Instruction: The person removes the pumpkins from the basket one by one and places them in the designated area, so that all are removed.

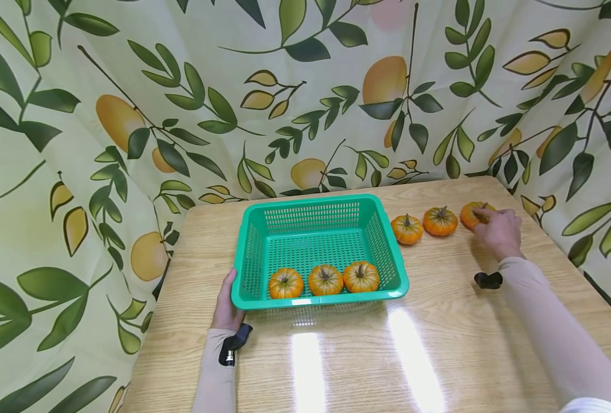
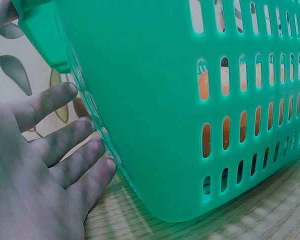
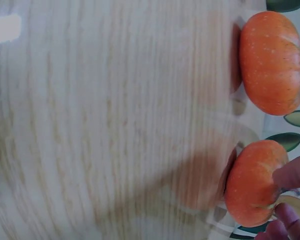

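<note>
Writing, brands, labels: none legible on any item.

Container: one green basket (image 1: pixel 318 241), rectangular, moulded plastic, walls and floor pierced with rows of slots, rolled rim. It stands on the counter (image 1: pixel 439 321) left of centre. Contents: three small pumpkins (image 1: pixel 325 279) in a row against its near wall, touching or nearly so.

Loose items: three more small pumpkins in a row on the counter, just right of the basket. Nearest the basket, one pumpkin (image 1: pixel 407 229); beside it a middle pumpkin (image 1: pixel 440 221); at the far right the end pumpkin (image 1: pixel 472 214). All are orange, flattened, ribbed, with short brown stems.

Counter: pale wood-grain laminate, glossy, with rounded corners.

Backdrop: fabric (image 1: pixel 130 115) printed with green leaves and yellow fruit, creased.

Hands: left hand (image 1: pixel 226 304) lies with straight, spread fingers against the basket's near left corner. Right hand (image 1: pixel 498 229) pinches the end pumpkin with its fingertips (image 3: pixel 292 172).
</note>
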The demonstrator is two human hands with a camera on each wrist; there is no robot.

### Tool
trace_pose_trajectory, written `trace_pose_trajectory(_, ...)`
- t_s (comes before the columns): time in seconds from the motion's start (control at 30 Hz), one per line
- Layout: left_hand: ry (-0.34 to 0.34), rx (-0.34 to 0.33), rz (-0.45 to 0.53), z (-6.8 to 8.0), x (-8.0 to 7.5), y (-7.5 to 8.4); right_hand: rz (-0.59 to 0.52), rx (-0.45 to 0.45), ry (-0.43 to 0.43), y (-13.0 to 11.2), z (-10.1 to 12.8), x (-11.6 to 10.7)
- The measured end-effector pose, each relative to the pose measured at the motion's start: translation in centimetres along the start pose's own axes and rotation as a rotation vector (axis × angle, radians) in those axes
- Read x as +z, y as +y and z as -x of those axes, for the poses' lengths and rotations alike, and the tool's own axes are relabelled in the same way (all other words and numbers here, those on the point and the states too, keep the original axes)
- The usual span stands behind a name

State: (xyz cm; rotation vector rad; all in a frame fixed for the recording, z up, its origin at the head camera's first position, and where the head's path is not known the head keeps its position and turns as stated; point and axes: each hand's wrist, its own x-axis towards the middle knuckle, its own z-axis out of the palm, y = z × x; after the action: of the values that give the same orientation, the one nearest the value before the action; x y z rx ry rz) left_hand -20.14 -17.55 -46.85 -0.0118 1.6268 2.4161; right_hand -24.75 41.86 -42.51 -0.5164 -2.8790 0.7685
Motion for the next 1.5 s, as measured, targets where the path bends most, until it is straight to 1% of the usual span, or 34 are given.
trace_pose_trajectory(0.13, -0.004, -0.004, -0.01, 0.0, -0.1, 0.0, -0.041, -0.016, 0.012, -0.1, 0.0, -0.2)
trace_pose_trajectory(0.33, -0.02, 0.001, -0.01, 0.2, -0.5, -0.1, -0.109, -0.061, 0.056, -0.8, 0.0, -0.9)
trace_pose_trajectory(0.47, -0.039, 0.021, -0.012, 0.4, -0.5, 0.1, -0.138, -0.114, 0.074, -1.8, -0.1, -1.8)
trace_pose_trajectory(0.57, -0.057, 0.031, -0.013, 0.3, -0.5, 0.1, -0.141, -0.162, 0.081, -2.6, -0.2, -2.4)
trace_pose_trajectory(0.7, -0.05, 0.011, -0.018, 0.3, -0.5, 0.1, -0.157, -0.225, 0.086, -3.7, -0.2, -2.9)
trace_pose_trajectory(0.8, -0.044, -0.003, -0.019, 0.3, -0.5, 0.0, -0.184, -0.259, 0.07, -4.9, 0.1, -3.3)
trace_pose_trajectory(0.87, -0.042, -0.008, -0.02, 0.3, -0.5, 0.1, -0.213, -0.265, 0.044, -5.9, 0.4, -3.5)
trace_pose_trajectory(1.03, -0.047, 0.002, -0.024, 0.3, -0.5, 0.1, -0.24, -0.29, 0.003, -8.7, 1.2, -4.0)
trace_pose_trajectory(1.17, -0.046, 0.015, -0.019, 0.1, -0.4, 0.1, -0.244, -0.328, -0.003, -10.6, 1.8, -4.2)
trace_pose_trajectory(1.4, -0.054, 0.002, -0.024, 0.1, -0.2, 0.1, -0.302, -0.377, -0.031, -12.9, 2.9, -4.5)
trace_pose_trajectory(1.5, -0.053, 0.014, -0.026, 0.1, -0.1, 0.2, -0.324, -0.394, -0.038, -14.0, 3.1, -4.5)
